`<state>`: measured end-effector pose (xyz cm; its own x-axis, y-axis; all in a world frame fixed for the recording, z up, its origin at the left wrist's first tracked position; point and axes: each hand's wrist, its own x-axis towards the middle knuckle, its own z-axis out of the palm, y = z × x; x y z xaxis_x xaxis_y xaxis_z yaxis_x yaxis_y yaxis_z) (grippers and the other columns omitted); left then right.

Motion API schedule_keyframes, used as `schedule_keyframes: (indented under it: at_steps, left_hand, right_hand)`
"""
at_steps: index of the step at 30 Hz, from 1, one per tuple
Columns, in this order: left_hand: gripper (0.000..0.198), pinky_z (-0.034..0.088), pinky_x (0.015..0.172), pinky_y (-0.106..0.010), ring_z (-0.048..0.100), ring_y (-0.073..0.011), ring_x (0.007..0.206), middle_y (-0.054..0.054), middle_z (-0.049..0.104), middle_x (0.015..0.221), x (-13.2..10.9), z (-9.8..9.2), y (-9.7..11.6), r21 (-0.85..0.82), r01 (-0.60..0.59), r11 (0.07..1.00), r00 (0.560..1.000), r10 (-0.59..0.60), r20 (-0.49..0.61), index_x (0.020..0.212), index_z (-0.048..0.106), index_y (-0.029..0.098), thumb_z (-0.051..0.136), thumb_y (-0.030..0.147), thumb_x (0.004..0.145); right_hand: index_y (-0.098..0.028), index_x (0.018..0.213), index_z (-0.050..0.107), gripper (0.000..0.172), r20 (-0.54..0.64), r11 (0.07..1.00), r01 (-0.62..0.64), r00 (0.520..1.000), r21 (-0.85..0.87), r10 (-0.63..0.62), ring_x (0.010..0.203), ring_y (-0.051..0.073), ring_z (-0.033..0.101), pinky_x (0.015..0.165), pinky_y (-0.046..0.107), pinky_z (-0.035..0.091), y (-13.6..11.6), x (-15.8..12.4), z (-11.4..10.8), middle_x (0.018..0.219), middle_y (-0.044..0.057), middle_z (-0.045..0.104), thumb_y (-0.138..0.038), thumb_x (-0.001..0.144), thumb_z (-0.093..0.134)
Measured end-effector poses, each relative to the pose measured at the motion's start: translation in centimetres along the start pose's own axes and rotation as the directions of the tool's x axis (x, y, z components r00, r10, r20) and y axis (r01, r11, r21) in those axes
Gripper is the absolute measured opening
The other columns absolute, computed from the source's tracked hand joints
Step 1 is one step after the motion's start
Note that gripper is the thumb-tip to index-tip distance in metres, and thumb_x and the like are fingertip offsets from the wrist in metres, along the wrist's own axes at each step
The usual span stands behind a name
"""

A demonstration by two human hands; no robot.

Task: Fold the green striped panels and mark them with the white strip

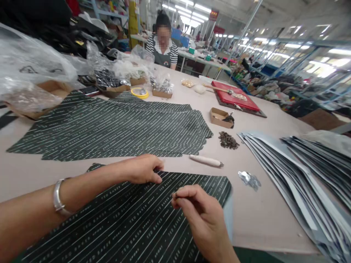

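Note:
A dark fabric panel (142, 219) with white diagonal stripes and lettering lies in front of me, pale on its right underside edge. At its far edge is my left hand (144, 170), fingers curled and thumb down against the fabric. My right hand (205, 215) hovers over the panel's right half, pinching a small dark piece (176, 196) between thumb and forefinger. Most of that piece is hidden by the fingertips. Past the panel lie a pale-handled tool (207, 160), a heap of small brownish metal pieces (228, 140) and a pile of silvery discs (249, 180).
Striped fabric pieces (123, 128) are stacked beyond my left hand. Grey-edged panels (290, 190) lie in layers at right. Farther back are a small cardboard box (221, 117), a red pad (236, 95) and plastic bags (35, 58). A person (163, 44) sits across the table.

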<state>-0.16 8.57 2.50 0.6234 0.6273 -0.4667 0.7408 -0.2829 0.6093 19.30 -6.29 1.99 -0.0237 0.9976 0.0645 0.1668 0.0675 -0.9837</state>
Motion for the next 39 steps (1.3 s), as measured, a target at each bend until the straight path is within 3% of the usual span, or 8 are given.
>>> schedule_keyframes:
  at_steps: [4, 11, 20, 25, 31, 35, 39]
  left_hand:
    - [0.012, 0.028, 0.057, -0.026, 0.048, -0.0141, 0.063, 0.005, 0.056, 0.064, 0.3, -0.2, 0.2, -0.063, 0.017, 0.998, 0.996, -0.012, 0.084, 0.073, 0.064, 0.020, 0.067, 0.031, 0.070]
    - [0.022, 0.035, 0.056, -0.024, 0.049, -0.0137, 0.062, 0.005, 0.056, 0.064, 0.6, 0.4, -0.6, -0.253, 0.063, 0.965, 0.971, 0.000, 0.241, 0.079, 0.066, 0.018, 0.063, 0.033, 0.063]
    - [0.032, 0.035, 0.054, -0.023, 0.046, -0.0136, 0.060, 0.003, 0.055, 0.066, 0.1, 0.8, 0.4, -0.450, 0.132, 0.883, 0.946, 0.023, 0.322, 0.085, 0.068, 0.017, 0.058, 0.035, 0.061]
    - [0.030, 0.032, 0.053, -0.023, 0.042, -0.0122, 0.059, 0.004, 0.051, 0.065, 0.2, 1.0, 0.0, -0.441, 0.098, 0.892, 0.948, 0.051, 0.314, 0.090, 0.070, 0.018, 0.058, 0.033, 0.066]
    - [0.018, 0.032, 0.057, -0.025, 0.047, -0.0125, 0.063, 0.005, 0.054, 0.069, -0.5, 1.4, 0.3, -0.297, -0.023, 0.955, 0.971, 0.092, 0.220, 0.087, 0.068, 0.020, 0.054, 0.026, 0.076]
    - [0.006, 0.036, 0.067, -0.027, 0.057, -0.0150, 0.075, 0.005, 0.064, 0.079, -1.5, 2.6, 1.1, -0.027, -0.127, 0.992, 0.991, 0.126, -0.041, 0.088, 0.064, 0.022, 0.058, 0.023, 0.087]
    - [0.006, 0.035, 0.068, -0.028, 0.060, -0.0168, 0.078, 0.003, 0.064, 0.084, -2.2, 4.3, 1.5, 0.243, -0.204, 0.948, 0.949, 0.253, -0.189, 0.088, 0.061, 0.021, 0.063, 0.022, 0.094]
  right_hand:
    - [-0.023, 0.093, 0.074, 0.011, -0.032, 0.998, -0.051, 0.998, 0.023, 0.052, 0.076, 0.016, 0.069, 0.071, 0.027, 0.056, -0.2, 0.7, -0.2, 0.085, 0.002, 0.073, -0.031, 0.093, 0.067]
    - [-0.018, 0.085, 0.073, 0.023, -0.055, 0.937, -0.295, 0.949, 0.189, 0.310, 0.061, 0.013, 0.063, 0.059, 0.025, 0.057, 4.8, 2.5, 1.6, 0.068, 0.000, 0.068, -0.041, 0.081, 0.077]
    - [-0.018, 0.083, 0.075, 0.021, -0.022, 0.940, -0.289, 0.954, 0.180, 0.298, 0.059, 0.013, 0.067, 0.058, 0.025, 0.060, 4.4, 2.9, 1.0, 0.068, 0.001, 0.071, -0.038, 0.080, 0.077]
    - [-0.018, 0.083, 0.075, 0.014, -0.033, 0.956, -0.268, 0.961, 0.120, 0.274, 0.057, 0.012, 0.067, 0.056, 0.023, 0.060, 4.6, 2.9, 1.2, 0.068, 0.000, 0.069, -0.032, 0.082, 0.072]
    - [-0.019, 0.088, 0.073, 0.011, -0.021, 0.980, -0.200, 0.980, -0.009, 0.200, 0.056, 0.010, 0.066, 0.054, 0.020, 0.059, 5.2, 2.6, 1.5, 0.075, 0.000, 0.069, -0.027, 0.089, 0.065]
    - [-0.020, 0.100, 0.067, 0.010, -0.019, 0.991, -0.110, 0.994, -0.080, 0.109, 0.056, 0.010, 0.064, 0.050, 0.020, 0.057, 5.9, 2.6, 1.3, 0.081, 0.000, 0.066, -0.024, 0.092, 0.062]
    - [-0.022, 0.124, 0.061, 0.033, 0.006, 0.957, 0.104, 0.994, -0.272, -0.106, 0.060, 0.008, 0.060, 0.056, 0.022, 0.056, 5.9, 2.9, 0.3, 0.112, 0.007, 0.066, -0.016, 0.091, 0.063]
